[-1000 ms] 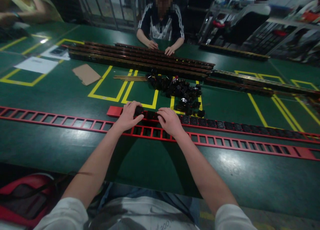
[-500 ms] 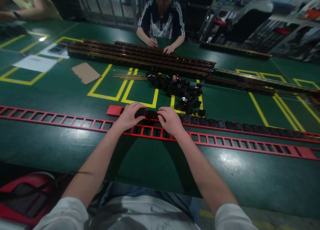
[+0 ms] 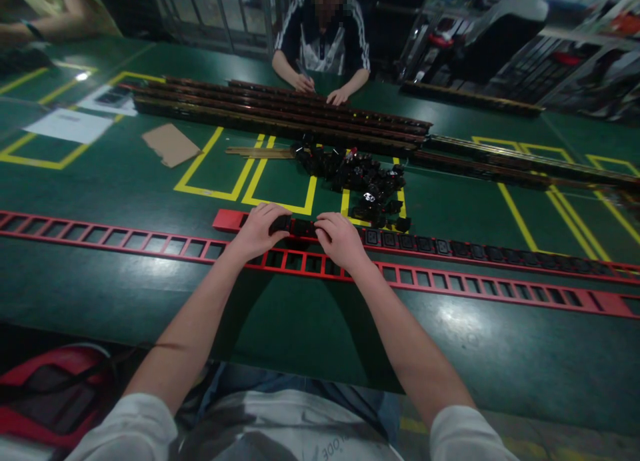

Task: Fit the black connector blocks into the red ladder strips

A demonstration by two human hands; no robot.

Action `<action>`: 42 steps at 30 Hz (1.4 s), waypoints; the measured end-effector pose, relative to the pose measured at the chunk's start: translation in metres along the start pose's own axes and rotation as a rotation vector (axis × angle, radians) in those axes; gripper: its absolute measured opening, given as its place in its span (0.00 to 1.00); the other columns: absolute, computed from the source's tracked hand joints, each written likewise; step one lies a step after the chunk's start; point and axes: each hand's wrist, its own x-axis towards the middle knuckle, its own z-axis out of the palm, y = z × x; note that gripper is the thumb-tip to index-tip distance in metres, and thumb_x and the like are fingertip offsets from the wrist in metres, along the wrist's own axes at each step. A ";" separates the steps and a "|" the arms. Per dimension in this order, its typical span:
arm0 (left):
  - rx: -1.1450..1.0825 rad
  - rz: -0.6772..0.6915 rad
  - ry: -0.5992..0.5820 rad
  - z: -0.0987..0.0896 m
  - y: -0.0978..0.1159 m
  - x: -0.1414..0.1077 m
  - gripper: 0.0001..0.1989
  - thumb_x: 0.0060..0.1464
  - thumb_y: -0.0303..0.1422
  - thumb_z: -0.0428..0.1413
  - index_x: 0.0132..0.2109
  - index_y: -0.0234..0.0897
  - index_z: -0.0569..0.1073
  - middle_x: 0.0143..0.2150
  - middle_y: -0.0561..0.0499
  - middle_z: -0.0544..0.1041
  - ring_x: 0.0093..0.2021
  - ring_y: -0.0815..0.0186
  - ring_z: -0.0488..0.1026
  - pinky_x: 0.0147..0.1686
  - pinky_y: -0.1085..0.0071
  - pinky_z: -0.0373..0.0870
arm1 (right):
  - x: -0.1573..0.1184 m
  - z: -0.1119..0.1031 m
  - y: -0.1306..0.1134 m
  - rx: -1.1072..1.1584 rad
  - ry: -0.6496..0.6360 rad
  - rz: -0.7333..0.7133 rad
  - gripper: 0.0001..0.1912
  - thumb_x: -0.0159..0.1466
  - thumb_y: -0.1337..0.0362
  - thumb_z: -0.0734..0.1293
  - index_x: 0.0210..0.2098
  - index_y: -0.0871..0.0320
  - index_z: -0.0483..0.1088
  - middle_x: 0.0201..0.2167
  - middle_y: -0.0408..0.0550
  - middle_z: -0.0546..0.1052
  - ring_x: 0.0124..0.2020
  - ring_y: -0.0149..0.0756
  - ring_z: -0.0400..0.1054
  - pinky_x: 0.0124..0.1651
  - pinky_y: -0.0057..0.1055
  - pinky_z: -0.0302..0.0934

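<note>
My left hand (image 3: 262,230) is closed around a black socket module (image 3: 281,224) at the left part of a long red strip (image 3: 229,220). Thumb and fingers bend over the module and partly cover it. My right hand (image 3: 341,239) bends its fingers down onto the same strip, a short way to the right; what lies beneath the fingertips is hidden. Between the hands another black piece (image 3: 301,227) shows in the strip. Black socket modules (image 3: 406,241) fill the strip onward to the right. Nearer to me, under my wrists, runs a second red strip (image 3: 295,262) with open rectangular slots.
Behind my hands lies a heap of black modules (image 3: 367,181). Long dark rails (image 3: 280,117) are stacked further back, beside cardboard (image 3: 171,145) and white paper (image 3: 69,126). Across the green table sits a co-worker (image 3: 323,37), holding a pen. Another person's arm (image 3: 65,24) is at far left.
Both hands keep almost the same place and grip on the strip. The whole view has shifted very slightly; nothing else has visibly moved.
</note>
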 end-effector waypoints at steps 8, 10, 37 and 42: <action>-0.046 0.036 -0.014 0.003 -0.006 0.001 0.17 0.60 0.29 0.62 0.56 0.40 0.75 0.55 0.44 0.79 0.57 0.53 0.74 0.61 0.52 0.70 | 0.000 -0.001 -0.001 0.007 0.000 0.001 0.13 0.73 0.67 0.62 0.46 0.57 0.79 0.50 0.57 0.79 0.52 0.49 0.73 0.57 0.50 0.69; -0.038 0.028 -0.014 0.003 -0.006 0.001 0.17 0.59 0.29 0.63 0.56 0.40 0.75 0.54 0.44 0.79 0.57 0.53 0.75 0.61 0.52 0.70 | 0.000 -0.001 -0.001 0.006 -0.002 0.003 0.13 0.73 0.67 0.61 0.46 0.57 0.79 0.50 0.57 0.79 0.52 0.49 0.73 0.57 0.51 0.69; -0.028 0.006 -0.050 0.003 -0.001 0.002 0.18 0.58 0.26 0.65 0.54 0.38 0.73 0.54 0.45 0.78 0.57 0.54 0.72 0.61 0.55 0.69 | -0.001 0.000 -0.003 -0.095 -0.042 -0.012 0.14 0.74 0.69 0.60 0.47 0.59 0.79 0.51 0.57 0.80 0.53 0.48 0.72 0.56 0.47 0.68; 0.002 -0.015 -0.069 0.002 0.000 0.003 0.18 0.59 0.28 0.65 0.55 0.38 0.73 0.54 0.45 0.78 0.57 0.54 0.72 0.60 0.55 0.68 | -0.001 0.000 -0.003 -0.100 -0.040 -0.023 0.14 0.74 0.69 0.61 0.47 0.61 0.79 0.51 0.58 0.80 0.52 0.48 0.72 0.56 0.47 0.68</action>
